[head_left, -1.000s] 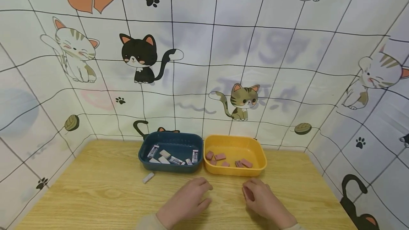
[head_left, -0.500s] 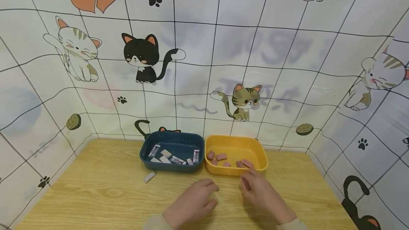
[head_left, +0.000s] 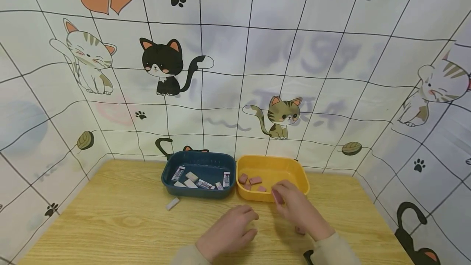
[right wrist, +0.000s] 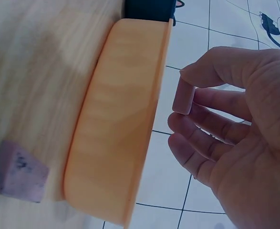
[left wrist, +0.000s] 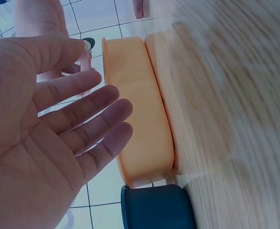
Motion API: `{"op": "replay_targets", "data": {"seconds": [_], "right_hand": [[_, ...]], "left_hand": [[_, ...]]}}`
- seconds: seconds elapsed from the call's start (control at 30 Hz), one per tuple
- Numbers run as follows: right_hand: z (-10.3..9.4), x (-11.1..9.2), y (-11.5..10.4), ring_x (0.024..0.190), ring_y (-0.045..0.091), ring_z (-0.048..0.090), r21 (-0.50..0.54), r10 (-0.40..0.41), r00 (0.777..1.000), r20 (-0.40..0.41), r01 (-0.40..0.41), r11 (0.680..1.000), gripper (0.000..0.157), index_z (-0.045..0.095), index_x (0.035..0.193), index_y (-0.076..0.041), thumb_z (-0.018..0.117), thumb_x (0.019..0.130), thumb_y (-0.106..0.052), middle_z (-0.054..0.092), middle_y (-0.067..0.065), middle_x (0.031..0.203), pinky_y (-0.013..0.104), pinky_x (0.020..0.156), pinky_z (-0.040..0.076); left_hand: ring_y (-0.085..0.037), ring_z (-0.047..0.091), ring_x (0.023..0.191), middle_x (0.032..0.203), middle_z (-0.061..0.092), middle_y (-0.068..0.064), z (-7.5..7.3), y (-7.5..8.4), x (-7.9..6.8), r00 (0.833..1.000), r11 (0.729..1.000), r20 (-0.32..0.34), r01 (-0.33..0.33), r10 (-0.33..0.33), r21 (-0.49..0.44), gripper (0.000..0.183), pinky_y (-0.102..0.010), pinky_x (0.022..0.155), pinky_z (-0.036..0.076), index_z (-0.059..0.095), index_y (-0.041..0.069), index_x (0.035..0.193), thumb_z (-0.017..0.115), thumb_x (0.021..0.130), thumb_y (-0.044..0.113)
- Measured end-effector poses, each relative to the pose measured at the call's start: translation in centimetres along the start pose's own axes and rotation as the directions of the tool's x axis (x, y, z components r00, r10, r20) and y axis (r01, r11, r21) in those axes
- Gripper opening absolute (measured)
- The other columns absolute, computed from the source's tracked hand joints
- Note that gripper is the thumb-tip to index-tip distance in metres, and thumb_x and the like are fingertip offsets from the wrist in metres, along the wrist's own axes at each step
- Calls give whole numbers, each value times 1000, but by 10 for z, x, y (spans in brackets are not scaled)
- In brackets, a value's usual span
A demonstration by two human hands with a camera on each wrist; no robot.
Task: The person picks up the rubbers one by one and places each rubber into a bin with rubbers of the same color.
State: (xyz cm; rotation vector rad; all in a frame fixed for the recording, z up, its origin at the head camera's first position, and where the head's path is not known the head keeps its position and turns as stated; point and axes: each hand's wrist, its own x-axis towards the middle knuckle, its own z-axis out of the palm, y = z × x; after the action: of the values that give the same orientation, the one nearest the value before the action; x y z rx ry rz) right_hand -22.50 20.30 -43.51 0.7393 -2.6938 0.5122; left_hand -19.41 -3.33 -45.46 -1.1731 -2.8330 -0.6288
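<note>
My right hand (head_left: 294, 205) pinches a small pink eraser (right wrist: 183, 97) between thumb and fingertips, at the front rim of the yellow bin (head_left: 272, 161). Several pink erasers lie inside that bin, toward its left. Another pink eraser (right wrist: 19, 172), with dark marks, rests on the wooden table; my right wrist partly covers it in the head view. My left hand (head_left: 229, 230) holds nothing and hovers over the table in front of the bins. Its fingers are loosely extended, palm facing the right hand, as the left wrist view (left wrist: 39, 119) shows.
A dark blue bin (head_left: 211, 156) stands against the yellow one, with several white erasers inside, some in printed sleeves. One white eraser (head_left: 172, 204) lies on the table before it. A small black object (head_left: 308, 257) shows beside the right sleeve. A cat-print wall stands behind.
My right hand has moved forward with the pink eraser, from the table to the yellow bin's front rim. A pink eraser and a black object now show by the right wrist. My left hand has drifted right.
</note>
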Motion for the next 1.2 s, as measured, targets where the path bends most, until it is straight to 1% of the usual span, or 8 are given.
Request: {"op": "replay_targets", "data": {"seconds": [0.17, 0.43, 0.53, 0.63, 0.77, 0.93, 1.0, 1.2], "right_hand": [[-3, 12, 0, 91, 15, 61, 6, 12, 1000, 11, -13, 1000, 38, 70, 115, -2, 81, 80, 2, 66, 9, 113, 30, 77, 57], [2, 29, 6, 100, 23, 63, -21, 41, 999, 23, -41, 999, 35, 70, 116, 0, 79, 82, -1, 66, 11, 115, 38, 83, 58], [4, 34, 11, 97, 20, 61, -32, 54, 997, 46, -53, 998, 31, 70, 114, -2, 79, 84, -3, 66, 8, 113, 37, 83, 58], [7, 39, 17, 89, 16, 58, -35, 45, 997, 60, -43, 998, 26, 69, 109, -4, 80, 85, -4, 65, 5, 106, 34, 78, 57], [10, 45, 25, 82, 14, 53, -33, 14, 998, 61, -12, 999, 25, 68, 105, -3, 81, 83, -2, 63, 4, 100, 33, 72, 53], [14, 53, 33, 79, 15, 50, -26, -15, 996, 83, 17, 1000, 17, 64, 95, -6, 76, 84, 1, 59, 3, 94, 31, 69, 47], [17, 56, 35, 78, 15, 48, -21, -2, 994, 108, 4, 1000, 17, 62, 91, -8, 74, 85, 1, 56, 1, 91, 30, 67, 43], [27, 66, 44, 76, 15, 47, -12, 78, 980, 183, -77, 997, 15, 61, 90, -10, 73, 87, 0, 52, 0, 87, 30, 66, 42]], "left_hand": [[-6, 61, 99, 111, 69, 4, 2, 0, 3, 1000, 1000, -13, -11, 11, -6, 24, -26, 92, 54, 73, 14, 119, 70, 98, 26], [-9, 61, 103, 114, 69, 2, 2, 6, 9, 1000, 999, 7, 7, -6, -33, 26, -28, 96, 53, 73, 13, 120, 71, 98, 25], [-8, 61, 103, 114, 69, 3, 1, 8, 12, 1000, 999, 23, 12, -11, -30, 25, -28, 96, 53, 73, 13, 120, 70, 98, 25], [-6, 60, 101, 113, 69, 4, 2, 9, 15, 999, 1000, 33, 9, -9, -21, 24, -27, 95, 53, 73, 14, 120, 69, 99, 25], [-5, 60, 98, 111, 69, 4, 4, 9, 18, 1000, 1000, 25, -18, 18, -4, 23, -25, 93, 52, 74, 15, 119, 69, 99, 25], [-4, 60, 92, 107, 68, 4, 7, 8, 20, 996, 995, -21, -91, 91, 41, 21, -22, 87, 52, 74, 13, 115, 68, 98, 22], [-4, 60, 91, 106, 68, 3, 9, 8, 22, 993, 993, -33, -109, 111, 50, 20, -21, 86, 52, 74, 11, 114, 67, 97, 20], [-4, 60, 92, 107, 68, 4, 13, 9, 25, 993, 992, -36, -110, 113, 59, 20, -19, 86, 51, 74, 12, 113, 69, 96, 21]]}}
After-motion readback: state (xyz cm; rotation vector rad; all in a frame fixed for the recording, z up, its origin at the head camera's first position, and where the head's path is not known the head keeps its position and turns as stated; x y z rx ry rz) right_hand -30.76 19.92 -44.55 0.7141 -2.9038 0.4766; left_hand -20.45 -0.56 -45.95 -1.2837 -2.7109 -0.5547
